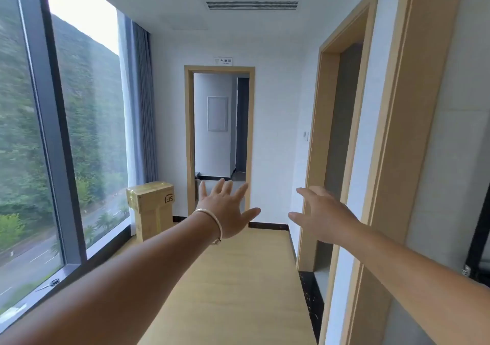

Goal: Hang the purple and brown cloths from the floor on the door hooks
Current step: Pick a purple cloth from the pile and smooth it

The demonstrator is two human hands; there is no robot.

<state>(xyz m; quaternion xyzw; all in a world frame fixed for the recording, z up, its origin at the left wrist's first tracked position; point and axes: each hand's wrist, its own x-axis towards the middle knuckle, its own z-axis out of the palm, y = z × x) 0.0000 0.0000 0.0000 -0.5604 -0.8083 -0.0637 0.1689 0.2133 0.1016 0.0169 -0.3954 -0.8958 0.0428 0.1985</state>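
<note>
Pale wood flooring (238, 278) runs down a narrow corridor toward a far doorway (220, 143) with a light timber frame. Both arms reach forward at mid-height, holding nothing. On the left hand (225, 209) the fingers are straight and fanned wide, back of the hand up, and a thin bangle (213, 225) circles its wrist. On the right hand (320, 212) the fingers are loosely extended and slightly parted, thumb out to the left. Neither the purple nor the brown cloth shows anywhere in this view, nor any door hooks. At far left, a taped cardboard box (151, 206) stands by the big window (66, 132), beside a grey-blue curtain (143, 106). What may be scissors (50, 283) lies on the near sill, too small to be sure. Another timber-framed opening (336, 145) sits on the right.
</note>
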